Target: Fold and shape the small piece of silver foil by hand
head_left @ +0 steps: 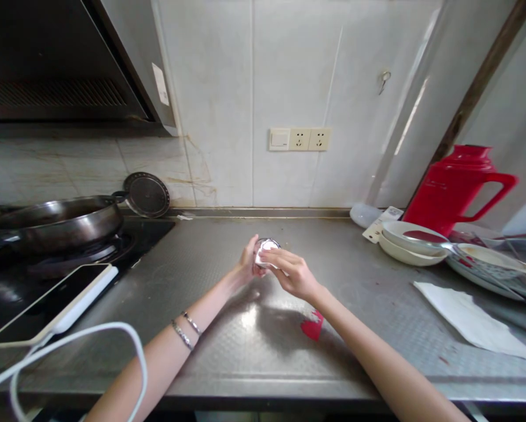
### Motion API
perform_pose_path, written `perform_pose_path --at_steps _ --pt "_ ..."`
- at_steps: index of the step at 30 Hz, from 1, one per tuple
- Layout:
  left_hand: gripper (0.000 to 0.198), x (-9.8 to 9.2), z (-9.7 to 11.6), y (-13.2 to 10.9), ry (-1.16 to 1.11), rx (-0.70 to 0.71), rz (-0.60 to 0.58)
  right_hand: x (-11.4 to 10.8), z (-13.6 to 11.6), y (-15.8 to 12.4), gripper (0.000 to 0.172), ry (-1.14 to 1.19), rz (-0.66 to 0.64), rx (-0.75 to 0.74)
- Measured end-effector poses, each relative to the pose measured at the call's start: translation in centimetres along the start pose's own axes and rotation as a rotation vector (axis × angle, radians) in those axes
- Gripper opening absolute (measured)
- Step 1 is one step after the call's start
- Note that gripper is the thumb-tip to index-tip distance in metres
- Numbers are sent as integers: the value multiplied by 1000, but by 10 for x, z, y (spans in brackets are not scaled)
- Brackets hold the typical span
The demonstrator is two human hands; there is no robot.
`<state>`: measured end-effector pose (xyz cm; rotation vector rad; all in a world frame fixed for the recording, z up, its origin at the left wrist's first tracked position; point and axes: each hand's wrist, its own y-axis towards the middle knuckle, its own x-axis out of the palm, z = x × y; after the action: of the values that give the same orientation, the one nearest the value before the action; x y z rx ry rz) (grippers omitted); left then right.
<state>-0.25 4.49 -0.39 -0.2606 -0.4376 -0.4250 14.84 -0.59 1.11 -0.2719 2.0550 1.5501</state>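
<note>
In the middle of the counter, my left hand is wrapped round the side of a small round container with a shiny rim. My right hand reaches over from the right, fingers together, on a white piece at the container's top. Whether that piece is a tissue or a lid I cannot tell. The fingers hide most of the container. A torn red scrap lies on the metal counter, partly behind my right forearm.
A phone with a white cable is at the left, by a steel pan on the stove. To the right are a red thermos, stacked bowls, a patterned plate and a white tissue.
</note>
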Motion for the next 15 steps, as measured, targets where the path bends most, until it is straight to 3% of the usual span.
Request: perform_pose_path --at_steps 5,7,10,15 --pt "62 2 6 -1 5 -15 -33 -2 5 5 29 111 349 448" --pt "64 6 7 -5 14 -38 -57 -4 11 6 32 150 406 532" --pt "63 12 8 -12 11 -78 -53 -5 18 6 30 111 387 540" --pt "59 15 8 -14 1 -78 -33 -6 20 5 24 -74 382 407"
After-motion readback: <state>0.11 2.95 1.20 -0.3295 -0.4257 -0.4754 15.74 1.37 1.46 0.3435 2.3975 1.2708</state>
